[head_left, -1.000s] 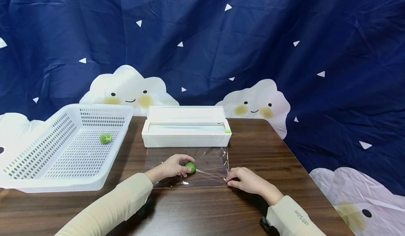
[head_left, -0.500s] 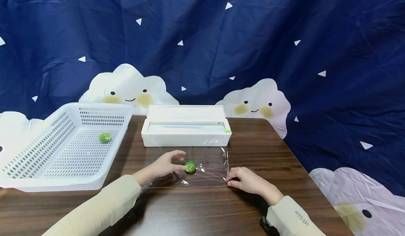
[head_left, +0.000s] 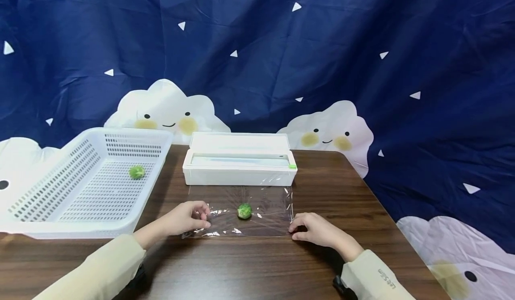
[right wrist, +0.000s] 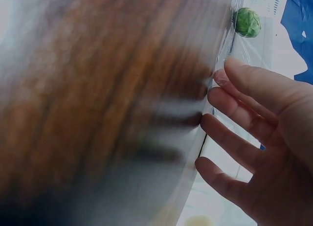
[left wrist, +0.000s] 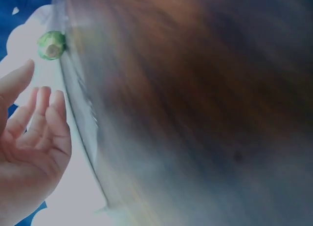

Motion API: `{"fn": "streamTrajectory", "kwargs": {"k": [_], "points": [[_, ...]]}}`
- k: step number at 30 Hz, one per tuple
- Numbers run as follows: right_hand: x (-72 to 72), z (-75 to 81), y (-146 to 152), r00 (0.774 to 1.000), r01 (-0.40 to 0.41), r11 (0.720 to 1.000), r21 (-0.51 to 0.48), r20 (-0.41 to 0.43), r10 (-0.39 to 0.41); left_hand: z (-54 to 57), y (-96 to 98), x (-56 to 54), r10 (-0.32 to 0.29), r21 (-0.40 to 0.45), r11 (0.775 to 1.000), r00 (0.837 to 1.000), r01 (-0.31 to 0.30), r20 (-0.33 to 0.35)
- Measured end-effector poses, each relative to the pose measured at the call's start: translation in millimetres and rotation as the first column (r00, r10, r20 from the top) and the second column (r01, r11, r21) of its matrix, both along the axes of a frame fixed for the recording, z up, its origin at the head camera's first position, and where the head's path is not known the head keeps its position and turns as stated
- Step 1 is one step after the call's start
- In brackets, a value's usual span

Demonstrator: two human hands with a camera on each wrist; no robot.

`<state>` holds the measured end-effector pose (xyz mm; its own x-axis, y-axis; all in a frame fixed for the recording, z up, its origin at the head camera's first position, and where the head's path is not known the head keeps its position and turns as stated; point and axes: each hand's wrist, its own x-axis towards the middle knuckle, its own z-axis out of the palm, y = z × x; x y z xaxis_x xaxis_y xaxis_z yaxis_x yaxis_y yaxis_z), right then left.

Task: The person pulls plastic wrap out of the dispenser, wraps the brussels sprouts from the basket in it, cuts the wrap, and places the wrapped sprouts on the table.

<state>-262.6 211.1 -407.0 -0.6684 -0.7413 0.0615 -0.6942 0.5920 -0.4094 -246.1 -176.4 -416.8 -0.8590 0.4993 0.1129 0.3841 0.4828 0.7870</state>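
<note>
A Brussels sprout (head_left: 244,211) sits on a sheet of clear cling film (head_left: 265,221), drawn out over the table from a white dispenser box (head_left: 240,175). My left hand (head_left: 187,218) is at the film's left edge, fingers loosely bent and apart from the thumb. In the left wrist view nothing shows between that hand's fingers (left wrist: 57,106), and the sprout (left wrist: 52,45) lies beyond them. At the film's front right corner, my right hand (head_left: 315,230) pinches the edge between thumb and index finger; its other fingers (right wrist: 230,138) rest spread on the table.
A white perforated basket (head_left: 132,224) stands on the left with another Brussels sprout (head_left: 137,172) inside. The dispenser's lid (head_left: 240,142) is raised at the back. Behind the wooden table (head_left: 249,268) hangs a blue curtain (head_left: 257,36) with clouds.
My left hand has let go of the sprout and moved left to the film's left edge. The sprout stays on the film. The right hand keeps its place at the corner.
</note>
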Motion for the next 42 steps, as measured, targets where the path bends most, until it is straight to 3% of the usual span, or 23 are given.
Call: {"fn": "streamTrajectory", "kwargs": {"k": [4, 6, 10, 15, 24, 28, 34, 42], "points": [[0.4, -0.7, -0.9, 1.000, 0.004, 1.000, 0.020, -0.016, -0.004, -6.1, -13.2, 9.3, -0.083, -0.096, 0.993, 0.990, 0.072, -0.112], [0.5, -1.0, -1.2, 0.999, 0.007, 1.000, 0.031, -0.033, -0.006, -8.9, -18.9, 12.0, -0.133, -0.134, 0.985, 0.970, 0.107, -0.202], [0.1, -1.7, -2.1, 0.997, 0.008, 0.999, 0.053, -0.074, -0.004, -11.1, -26.1, 13.9, -0.143, -0.204, 0.975, 0.951, 0.088, -0.273], [-1.5, -2.6, -3.9, 0.993, 0.013, 0.997, 0.074, -0.117, -0.004, -10.9, -30.9, 14.7, -0.103, -0.265, 0.964, 0.957, 0.028, -0.272], [-5.0, -4.9, -6.9, 0.977, 0.026, 0.996, 0.090, -0.215, -0.006, -10.4, -33.8, 15.0, -0.121, -0.301, 0.954, 0.931, 0.013, -0.345], [-5.3, -5.4, -5.1, 0.982, 0.031, 0.998, 0.063, -0.189, -0.018, -9.3, -33.0, 14.5, -0.123, -0.279, 0.960, 0.919, 0.014, -0.375], [-6.9, -5.7, -0.2, 0.992, 0.026, 0.998, -0.065, -0.120, -0.033, -7.6, -32.8, 12.9, -0.065, -0.234, 0.972, 0.913, -0.033, -0.402], [-10.4, -0.9, 0.4, 0.994, 0.097, 0.976, -0.195, -0.020, -0.103, -6.0, -33.8, 7.6, 0.080, -0.135, 0.983, 0.948, -0.126, -0.307]]}}
